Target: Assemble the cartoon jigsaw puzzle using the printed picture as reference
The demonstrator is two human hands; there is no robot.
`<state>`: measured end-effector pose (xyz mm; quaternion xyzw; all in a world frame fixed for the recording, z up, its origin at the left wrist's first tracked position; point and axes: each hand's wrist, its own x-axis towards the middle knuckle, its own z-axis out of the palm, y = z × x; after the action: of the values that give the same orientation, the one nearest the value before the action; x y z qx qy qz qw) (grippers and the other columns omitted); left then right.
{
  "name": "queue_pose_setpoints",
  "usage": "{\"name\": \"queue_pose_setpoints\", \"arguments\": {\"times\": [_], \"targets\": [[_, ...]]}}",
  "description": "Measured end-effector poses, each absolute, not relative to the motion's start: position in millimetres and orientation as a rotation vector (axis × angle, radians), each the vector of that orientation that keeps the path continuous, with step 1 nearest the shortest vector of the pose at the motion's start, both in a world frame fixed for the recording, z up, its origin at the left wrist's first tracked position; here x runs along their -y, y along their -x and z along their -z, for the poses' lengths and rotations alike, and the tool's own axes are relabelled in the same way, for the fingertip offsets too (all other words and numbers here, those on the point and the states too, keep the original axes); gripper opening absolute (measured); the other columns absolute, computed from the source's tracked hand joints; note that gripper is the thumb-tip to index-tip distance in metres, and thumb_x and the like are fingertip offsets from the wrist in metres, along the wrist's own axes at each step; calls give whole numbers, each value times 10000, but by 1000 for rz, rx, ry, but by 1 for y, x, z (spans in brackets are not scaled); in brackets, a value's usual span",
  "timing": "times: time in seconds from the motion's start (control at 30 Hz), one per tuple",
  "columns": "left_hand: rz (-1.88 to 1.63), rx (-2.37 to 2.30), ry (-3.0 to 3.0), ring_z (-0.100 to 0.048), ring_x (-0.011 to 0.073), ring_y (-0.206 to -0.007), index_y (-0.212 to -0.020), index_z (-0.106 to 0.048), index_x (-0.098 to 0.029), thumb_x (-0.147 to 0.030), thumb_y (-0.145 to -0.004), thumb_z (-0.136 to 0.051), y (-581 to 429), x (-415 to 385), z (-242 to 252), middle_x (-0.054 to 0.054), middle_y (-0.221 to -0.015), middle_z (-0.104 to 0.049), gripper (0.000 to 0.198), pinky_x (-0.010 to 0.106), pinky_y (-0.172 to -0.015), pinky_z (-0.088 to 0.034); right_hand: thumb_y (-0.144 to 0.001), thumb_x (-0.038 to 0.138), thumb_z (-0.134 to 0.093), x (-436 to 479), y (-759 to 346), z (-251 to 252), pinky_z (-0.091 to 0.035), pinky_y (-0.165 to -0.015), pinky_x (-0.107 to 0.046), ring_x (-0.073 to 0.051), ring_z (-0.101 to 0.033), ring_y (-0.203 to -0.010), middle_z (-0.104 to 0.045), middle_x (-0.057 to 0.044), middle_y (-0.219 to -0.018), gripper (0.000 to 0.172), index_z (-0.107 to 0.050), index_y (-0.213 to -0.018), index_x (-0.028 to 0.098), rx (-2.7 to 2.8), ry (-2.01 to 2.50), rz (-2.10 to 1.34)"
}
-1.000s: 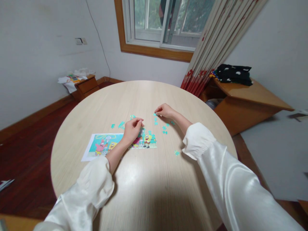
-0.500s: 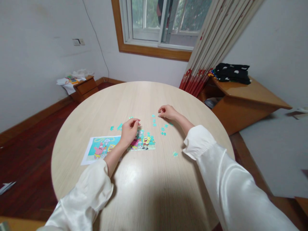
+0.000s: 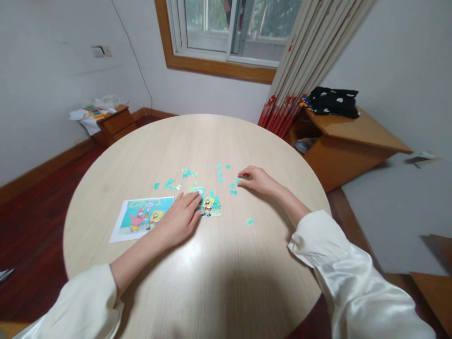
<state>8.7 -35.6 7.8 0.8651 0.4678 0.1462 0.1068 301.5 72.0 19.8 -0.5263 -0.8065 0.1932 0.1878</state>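
A cartoon picture sheet (image 3: 141,219) lies on the round pale wood table (image 3: 212,273), with a partly built jigsaw (image 3: 210,205) at its right end. My left hand (image 3: 180,217) lies flat with fingers stretched out, fingertips on the jigsaw's left part. My right hand (image 3: 257,180) rests further right, fingers curled in a pinch at a small teal piece (image 3: 243,177); whether it grips the piece is unclear. Several loose teal pieces (image 3: 221,176) are scattered beyond the jigsaw, and one lone piece (image 3: 250,221) lies nearer me.
A low wooden cabinet (image 3: 348,141) with dark folded cloth (image 3: 334,102) stands at the right. A striped curtain (image 3: 300,75) hangs by the window. A small bedside cabinet (image 3: 115,121) with papers sits at the left wall. Dark wood floor surrounds the table.
My left hand dropped from a raised pinch to lie flat on the jigsaw. My right hand drew back toward me and to the right. The view shifted slightly.
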Motion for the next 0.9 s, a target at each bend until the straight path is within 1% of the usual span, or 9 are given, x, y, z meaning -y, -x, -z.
{"name": "queue_pose_setpoints", "arguments": {"times": [0.07, 0.23, 0.4, 0.53, 0.67, 0.9], "targets": [[-326, -1389, -2595, -427, 316, -1350, -1335, -498, -47, -321, -982, -316, -11, 44, -6, 200, -1429, -484, 482, 561, -1149, -269, -764, 239, -725, -69, -297, -16, -482, -821, -356, -218, -626, -875, -690, -126, -963, 212, -719, -945, 130, 2273, 1508, -496], [-291, -1396, -2698, -417, 310, -1361, -1363, -464, -71, -342, -1004, -299, -16, 55, -3, 197, -1445, -469, 480, 549, -1145, -297, -786, 202, -691, -72, -295, -12, -472, -813, -368, -215, -612, -857, -678, -104, -930, 98, -703, -872, 156, 2287, 1559, -470], [-289, -1370, -2778, -437, 315, -1341, -1365, -447, -60, -313, -999, -318, -24, 60, -2, 200, -1423, -489, 464, 530, -1122, -336, -740, 202, -717, -74, -297, -12, -463, -792, -367, -212, -598, -831, -668, -85, -889, 80, -681, -805, 175, 2276, 1561, -534], [-249, -1345, -2828, -449, 326, -1328, -1342, -460, -29, -300, -992, -342, -32, 60, -3, 223, -1404, -500, 458, 506, -1115, -344, -740, 193, -692, -72, -296, -13, -461, -745, -342, -187, -594, -764, -671, -63, -819, 34, -665, -751, 177, 2218, 1525, -649], [-211, -1355, -2836, -458, 334, -1321, -1331, -465, -15, -300, -979, -380, -39, 59, -3, 245, -1394, -502, 461, 507, -1107, -348, -705, 220, -710, -72, -295, -11, -466, -707, -332, -174, -585, -716, -667, -43, -761, 87, -671, -767, 175, 2123, 1479, -772], [-216, -1389, -2863, -548, 355, -1206, -1241, -528, 14, -244, -935, -451, -49, 57, -4, 270, -1291, -570, 407, 510, -1048, -405, -644, 259, -734, -75, -299, -2, -475, -728, -353, -174, -573, -735, -658, -44, -786, 214, -696, -838, 178, 1994, 1387, -977]]}}
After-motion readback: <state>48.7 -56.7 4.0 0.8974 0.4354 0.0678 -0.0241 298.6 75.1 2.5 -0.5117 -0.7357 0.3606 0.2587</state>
